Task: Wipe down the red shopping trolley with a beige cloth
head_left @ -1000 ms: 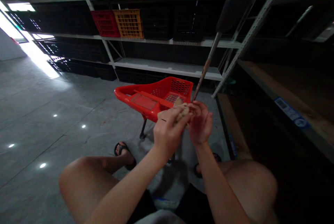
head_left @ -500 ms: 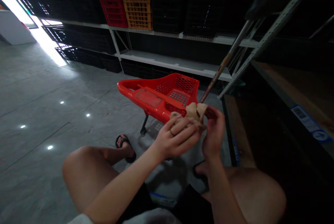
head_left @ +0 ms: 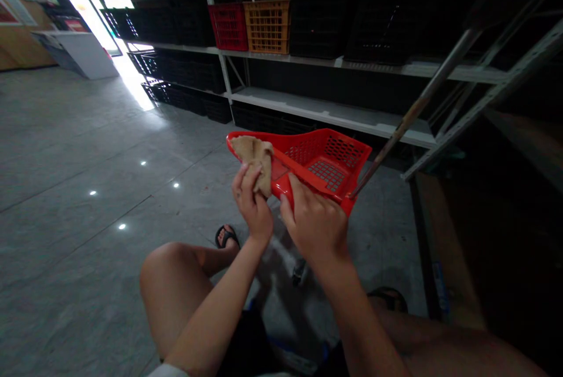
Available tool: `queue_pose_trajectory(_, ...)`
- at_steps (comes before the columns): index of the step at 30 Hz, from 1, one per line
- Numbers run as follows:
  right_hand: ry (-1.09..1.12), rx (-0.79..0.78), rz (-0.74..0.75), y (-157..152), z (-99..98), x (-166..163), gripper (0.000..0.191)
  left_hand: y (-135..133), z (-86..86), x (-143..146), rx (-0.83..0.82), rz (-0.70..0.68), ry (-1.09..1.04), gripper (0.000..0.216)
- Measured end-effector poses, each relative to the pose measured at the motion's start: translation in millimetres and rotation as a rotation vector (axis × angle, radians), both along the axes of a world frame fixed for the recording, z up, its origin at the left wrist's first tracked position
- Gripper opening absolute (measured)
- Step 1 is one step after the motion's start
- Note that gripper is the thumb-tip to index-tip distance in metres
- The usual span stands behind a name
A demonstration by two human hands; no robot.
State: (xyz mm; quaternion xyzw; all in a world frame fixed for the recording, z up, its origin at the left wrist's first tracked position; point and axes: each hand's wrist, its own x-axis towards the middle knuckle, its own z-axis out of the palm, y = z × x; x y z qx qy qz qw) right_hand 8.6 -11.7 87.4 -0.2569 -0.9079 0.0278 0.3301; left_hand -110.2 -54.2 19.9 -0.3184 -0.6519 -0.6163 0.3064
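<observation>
In front of my knees stands a red plastic shopping basket cart [head_left: 303, 176] with perforated walls and a broad handle end towards the left. My left hand [head_left: 253, 198] grips a tan cloth [head_left: 255, 157], which lies draped over that handle end and hides part of it. On the near rim, my right hand [head_left: 314, 218] is closed round the red plastic, with thumb and forefinger showing on its edge. The other fingertips of the right hand are hidden behind the hand.
Metal shelving [head_left: 308, 108] runs behind, holding black crates, a red crate [head_left: 227, 26] and a yellow crate [head_left: 267, 26]. A worn metal pole [head_left: 409, 116] slants down to the cart's right side. Wooden boards [head_left: 448, 236] lie at the right; concrete floor [head_left: 88, 248] stretches left.
Both hands held the bunched cloth before. Now my left hand has it spread on the cart's handle end, and my right hand has let go and gripped the cart's rim. The view has turned left.
</observation>
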Motion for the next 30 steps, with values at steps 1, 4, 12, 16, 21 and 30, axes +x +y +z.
queue_pose_trajectory(1, -0.023, 0.034, -0.001, 1.9, -0.9, 3.6, 0.042, -2.1, -7.7, 14.6, -0.007, -0.033, 0.037, 0.04)
queue_pose_trajectory(4, -0.036, 0.208, 0.038, 9.9, 1.1, 26.8, 0.039, -7.0, -22.6, 42.5, -0.018, -0.132, 0.241, 0.04)
queue_pose_trajectory(12, 0.037, 0.259, 0.107, 40.4, 6.2, 109.9, 0.033, -15.1, 15.2, -37.0, -0.061, -0.067, 0.11, 0.033)
queue_pose_trajectory(16, 0.019, 0.075, -0.194, 37.7, 14.5, 97.4, 0.038, -21.4, 21.7, -12.9, -0.159, -0.154, 0.083, 0.037)
queue_pose_trajectory(21, -0.113, -0.006, -0.155, 31.0, 22.6, 61.8, 0.041, -25.1, 18.9, 69.2, -0.333, -0.313, 0.334, 0.049)
queue_pose_trajectory(30, -0.128, 0.133, -0.163, 62.6, 16.7, 116.1, 0.034, -14.7, 21.3, 11.1, -0.277, -0.255, 0.264, 0.033)
